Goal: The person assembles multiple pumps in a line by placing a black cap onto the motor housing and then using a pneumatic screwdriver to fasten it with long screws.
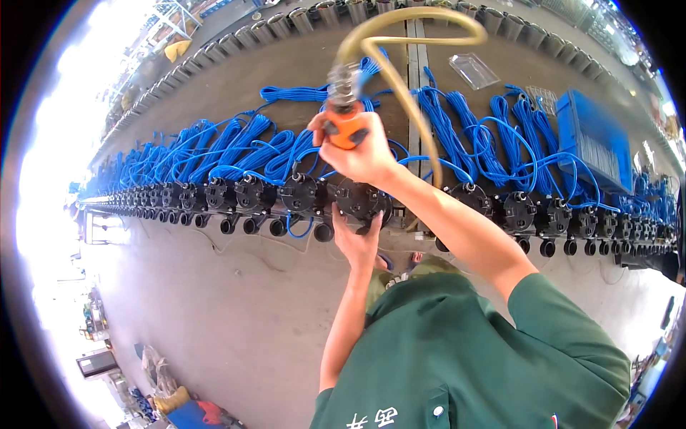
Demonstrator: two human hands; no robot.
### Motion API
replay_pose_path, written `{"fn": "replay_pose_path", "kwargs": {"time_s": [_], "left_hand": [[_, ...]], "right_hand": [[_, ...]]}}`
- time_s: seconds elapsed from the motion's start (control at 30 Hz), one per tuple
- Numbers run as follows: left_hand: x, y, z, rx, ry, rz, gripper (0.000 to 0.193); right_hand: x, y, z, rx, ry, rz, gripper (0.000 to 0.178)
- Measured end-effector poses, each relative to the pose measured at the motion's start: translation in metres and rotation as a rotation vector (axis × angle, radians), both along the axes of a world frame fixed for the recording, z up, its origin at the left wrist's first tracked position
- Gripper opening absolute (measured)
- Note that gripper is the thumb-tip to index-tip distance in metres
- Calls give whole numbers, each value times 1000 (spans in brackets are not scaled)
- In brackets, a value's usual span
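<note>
My right hand [355,154] is wrapped round an orange and black air screwdriver [348,129], held over the bench edge. A tan air hose [389,68] loops up from its silvery, blurred far end. The tool's bit cannot be seen. Just below, my left hand [357,239] grips the near side of a round black pump housing [359,200], fingers and thumb on either side. Part of the housing is covered by my right hand and forearm. Close on the left stands a similar black housing [303,194], a blue cable running from it.
Black housings line the bench edge both ways, with bundled blue cables [239,139] behind them. A blue crate [589,143] stands at the right, near a clear plastic tray [474,71]. Metal cylinders [327,14] line the far edge. Bags [168,397] lie at lower left.
</note>
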State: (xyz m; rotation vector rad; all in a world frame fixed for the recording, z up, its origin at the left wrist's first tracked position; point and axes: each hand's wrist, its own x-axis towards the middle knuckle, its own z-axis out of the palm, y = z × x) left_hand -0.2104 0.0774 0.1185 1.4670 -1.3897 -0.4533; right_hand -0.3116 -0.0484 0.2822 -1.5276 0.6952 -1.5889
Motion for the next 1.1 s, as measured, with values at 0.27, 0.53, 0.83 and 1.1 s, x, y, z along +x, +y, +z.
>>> {"fn": "replay_pose_path", "kwargs": {"time_s": [0.27,0.53,0.83,1.1], "left_hand": [[-5,3,4,-44,82,24,82],[28,-38,26,49,128,-441,121],[22,-49,18,64,239,-487,128],[30,-36,25,26,163,-393,122]], "right_hand": [[-56,37,3,123,-202,-95,23],[-42,32,-49,55,12,-73,11],[-44,31,-15,95,-2,-20,26],[14,13,9,130,-138,49,23]]}}
